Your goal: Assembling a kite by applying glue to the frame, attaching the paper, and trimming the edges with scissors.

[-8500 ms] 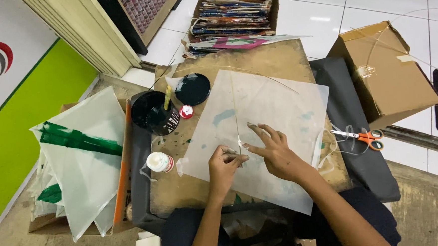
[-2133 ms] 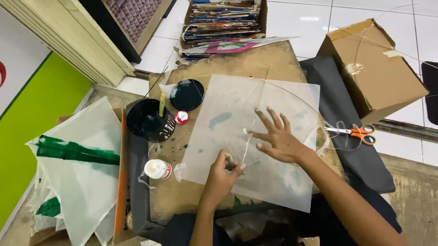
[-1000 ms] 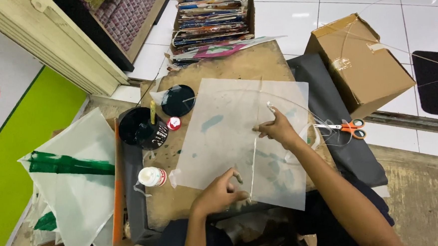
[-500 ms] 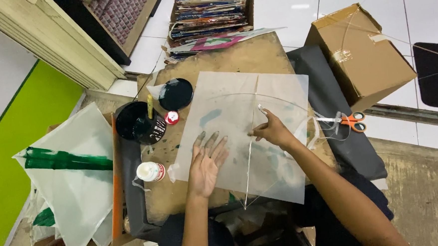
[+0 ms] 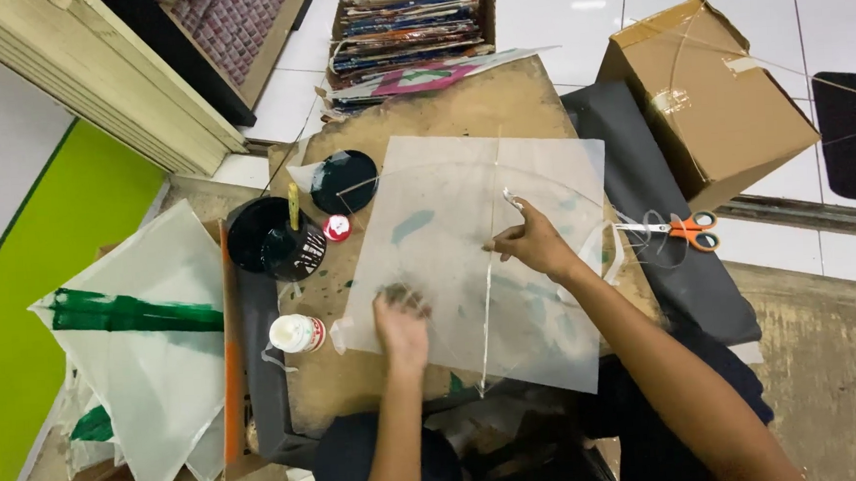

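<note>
The left hand (image 5: 402,322) lies palm-down, fingers curled and blurred. At two o'clock from it, the right hand (image 5: 536,245) pinches, forearm stretched back toward five o'clock.

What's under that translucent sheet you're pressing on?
The translucent sheet lies on a brown paint-stained board, whose teal smears show faintly through it. The left hand presses it flat; the right hand touches its thin centre stick. Anything smaller beneath is hidden.

The left hand (image 5: 400,322), earlier pinching at the sheet's (image 5: 532,181) near middle, now presses on its left part. The right hand (image 5: 536,245) sits farther out, beside the spine stick (image 5: 489,276).
</note>
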